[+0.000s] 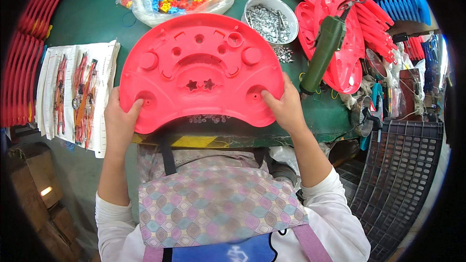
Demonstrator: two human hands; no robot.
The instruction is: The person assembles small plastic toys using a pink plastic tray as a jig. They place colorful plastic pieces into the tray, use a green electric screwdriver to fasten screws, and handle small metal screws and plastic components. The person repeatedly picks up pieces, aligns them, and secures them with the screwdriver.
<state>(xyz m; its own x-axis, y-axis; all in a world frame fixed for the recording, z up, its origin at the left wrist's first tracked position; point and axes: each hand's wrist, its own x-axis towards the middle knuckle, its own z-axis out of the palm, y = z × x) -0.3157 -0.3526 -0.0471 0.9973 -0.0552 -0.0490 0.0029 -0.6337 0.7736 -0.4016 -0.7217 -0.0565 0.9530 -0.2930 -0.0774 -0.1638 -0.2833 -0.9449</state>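
Note:
A large red plastic shell (165,85), curved like a half-moon, is held up over the front of the green bench. It has two star-shaped cutouts, several round holes and raised bosses. My left hand (122,116) grips its lower left end, thumb pressed into the round hollow there. At the opposite end my right hand (284,104) has the same hold, thumb at the hollow with a small hole. Small clear round pieces (209,119) lie on the bench under the shell's lower edge. A green electric screwdriver (324,51) hangs at the right of the shell.
Behind the shell stand a plastic bag (145,7) of yellow, blue and red star pieces and a white tub (250,4) of screws. Papers with wire bundles (99,87) lie left. Red parts (335,0) pile at right, above a black plastic crate (395,179). Red stacks (22,82) edge the left.

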